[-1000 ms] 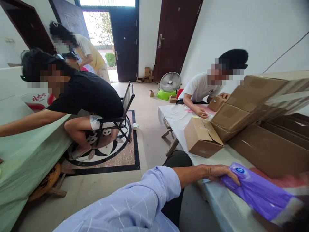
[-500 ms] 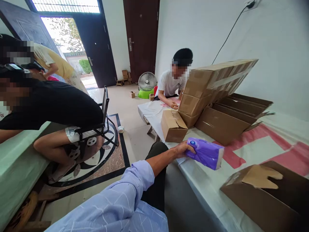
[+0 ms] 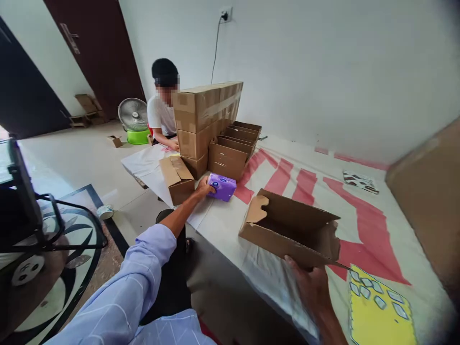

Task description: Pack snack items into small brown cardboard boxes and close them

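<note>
My left hand point(image 3: 205, 187) is closed around the end of a purple tissue pack point(image 3: 223, 188), which it holds just above the table's near edge. In front of my right hand point(image 3: 311, 280) is a cardboard box point(image 3: 280, 247) with its top open and a torn-looking flap folded at its left end. That hand presses against the box's near side, thumb to the left; its other fingers are partly hidden by the box. Inside, the box is dark and its floor is hard to make out. A smaller closed carton point(image 3: 178, 179) stands left of the tissue pack.
Stacked taped cartons point(image 3: 201, 112) and open boxes point(image 3: 230, 155) stand at the back. A person in a white shirt point(image 3: 161, 117) sits behind them. Red tape strips point(image 3: 305, 184) cross the table cover; a yellow patterned sheet point(image 3: 381, 311) lies at right. A chair point(image 3: 32, 206) is at left.
My view has swung right, bringing the whole open box and my right hand against it into sight. The tissue pack stays in my left hand, now farther from the camera.
</note>
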### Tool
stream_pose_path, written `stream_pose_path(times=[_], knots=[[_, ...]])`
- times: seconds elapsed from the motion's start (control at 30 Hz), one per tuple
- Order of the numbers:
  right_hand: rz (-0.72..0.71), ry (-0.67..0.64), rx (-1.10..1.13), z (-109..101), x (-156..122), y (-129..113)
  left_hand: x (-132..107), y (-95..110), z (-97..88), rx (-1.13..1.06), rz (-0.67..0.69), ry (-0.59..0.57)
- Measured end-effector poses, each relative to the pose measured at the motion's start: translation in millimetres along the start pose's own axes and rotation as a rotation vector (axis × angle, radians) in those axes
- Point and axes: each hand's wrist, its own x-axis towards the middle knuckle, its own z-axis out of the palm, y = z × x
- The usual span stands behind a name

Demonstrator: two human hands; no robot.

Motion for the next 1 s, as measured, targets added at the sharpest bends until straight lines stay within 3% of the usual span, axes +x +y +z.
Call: stream_pose_path(times=[0.13,0.23,0.33,0.43,0.57,0.7,1.0], knots=[[-0.04,-0.017,-0.01,4.4,-2.2,-4.5,35.4,1.3,9.3,0.138,0.019,0.053],[-0.08,0.002,-0.003,4.7,-2.5,-5.1,51.1,-3.5,13.4,0.231,0.05,0.163],[-0.119,-0.014,0.024,3.0,-1.8,-0.1,49.3,-15.6,13.3,0.32,0.082,0.307],[-0.137,-0.017,0.024,2.8,-0.7,4.9,32.4,-31.1,16.2,0.45,0.159,0.415],[-0.176,-0.031,0.011,3.9,0.1,6.8,13.2,-44.4,37.0,0.716,0.249,0.357],[-0.176,-0.027,-0.015,3.6,-0.8,5.6,18.8,-38.9,57.9,0.793,0.128,0.346],[-0.164,-0.019,-0.112,3.1,0.2,8.3,47.5,-25.5,57.1,0.736,0.11,0.316]])
